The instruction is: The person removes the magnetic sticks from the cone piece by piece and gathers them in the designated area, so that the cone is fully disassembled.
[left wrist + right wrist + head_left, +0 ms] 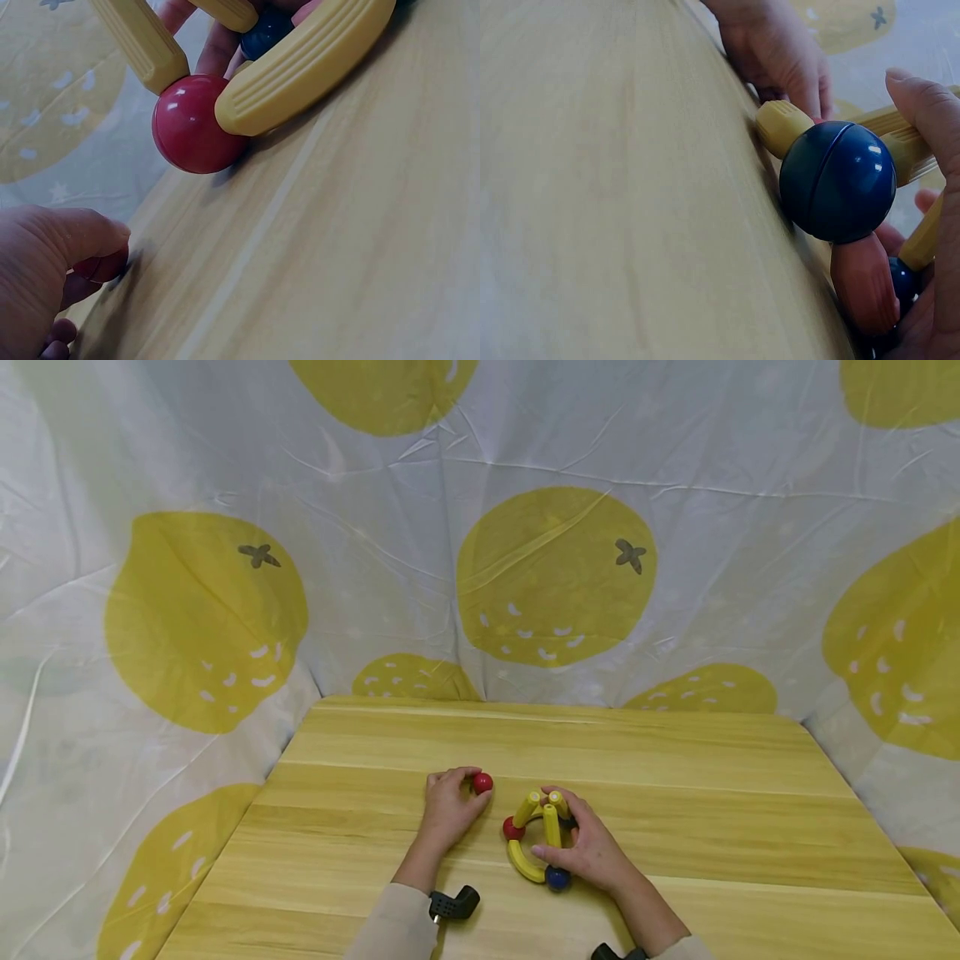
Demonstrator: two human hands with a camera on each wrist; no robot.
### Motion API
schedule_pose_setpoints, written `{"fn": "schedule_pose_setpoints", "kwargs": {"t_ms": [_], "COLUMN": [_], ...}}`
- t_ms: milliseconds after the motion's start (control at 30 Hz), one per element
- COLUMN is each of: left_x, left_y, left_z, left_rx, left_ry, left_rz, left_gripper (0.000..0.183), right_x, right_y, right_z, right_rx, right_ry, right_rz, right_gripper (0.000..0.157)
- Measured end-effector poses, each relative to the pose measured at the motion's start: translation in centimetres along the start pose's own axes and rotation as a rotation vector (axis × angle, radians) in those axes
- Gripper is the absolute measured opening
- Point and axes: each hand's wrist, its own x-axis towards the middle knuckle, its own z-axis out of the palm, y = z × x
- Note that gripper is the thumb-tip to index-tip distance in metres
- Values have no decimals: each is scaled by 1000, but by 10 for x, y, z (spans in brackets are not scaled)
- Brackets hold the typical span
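Note:
A small red ball (pixel 483 782) is pinched between the thumb and fingers of my left hand (pixel 448 810), close over the table. My right hand (pixel 597 853) holds a magnetic rod-and-ball frame by its right side, thumb toward the front upright. Its base shows a red ball (pixel 513 828), a curved yellow rod (pixel 525 863) and a dark blue ball (pixel 557 878). Yellow rods (pixel 552 827) rise from it, their tops leaning close together. In the right wrist view, a reddish rod (pixel 864 285) runs from the blue ball (pixel 838 181) to another blue ball (pixel 904 279), partly hidden by my fingers.
Both hands work over a wooden table (pixel 360 743). Behind it and at its sides hangs a pale curtain (pixel 375 568) printed with yellow fruit. Black wrist devices (pixel 454 903) sit at both sleeve cuffs.

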Motion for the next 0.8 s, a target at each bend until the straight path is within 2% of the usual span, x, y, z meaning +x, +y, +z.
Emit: {"fn": "schedule_pose_setpoints", "kwargs": {"t_ms": [367, 633, 800], "left_x": [0, 0, 0], "left_y": [-2, -2, -1], "left_z": [1, 1, 0], "left_rx": [-7, -29, -36], "left_ry": [-4, -12, -15], "left_rz": [-4, -26, -18], "left_gripper": [41, 41, 41], "right_x": [-2, -1, 0], "right_y": [-1, -2, -2], "right_z": [1, 0, -1], "right_rx": [53, -117, -137], "right_ry": [38, 152, 190], "right_rz": [21, -10, -20], "right_gripper": [87, 82, 78]}}
